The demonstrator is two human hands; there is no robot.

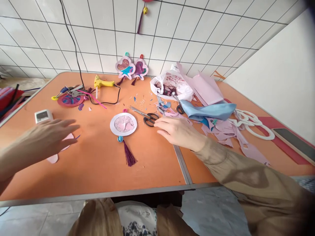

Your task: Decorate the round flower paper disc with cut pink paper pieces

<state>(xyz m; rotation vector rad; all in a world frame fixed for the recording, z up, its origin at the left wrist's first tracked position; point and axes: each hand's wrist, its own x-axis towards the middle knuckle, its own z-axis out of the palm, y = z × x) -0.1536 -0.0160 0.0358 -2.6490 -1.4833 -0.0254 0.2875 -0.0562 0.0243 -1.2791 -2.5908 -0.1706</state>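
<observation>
Beside right hand (180, 131): scissors (147, 117); paper scraps (226, 130) behind

The left hand (46, 137) hides most of the pink paper cutout (52, 159). The hanging ornament (141, 20) at 12 o'clock is cropped, and the bag (172, 82) print's too tiny to read.

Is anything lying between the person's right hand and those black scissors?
Nothing visible. The right hand has its fingertips right at the black handles of the scissors, with no gap showing. The round tasselled ornament lies on the scissors' far side, not between.
</observation>
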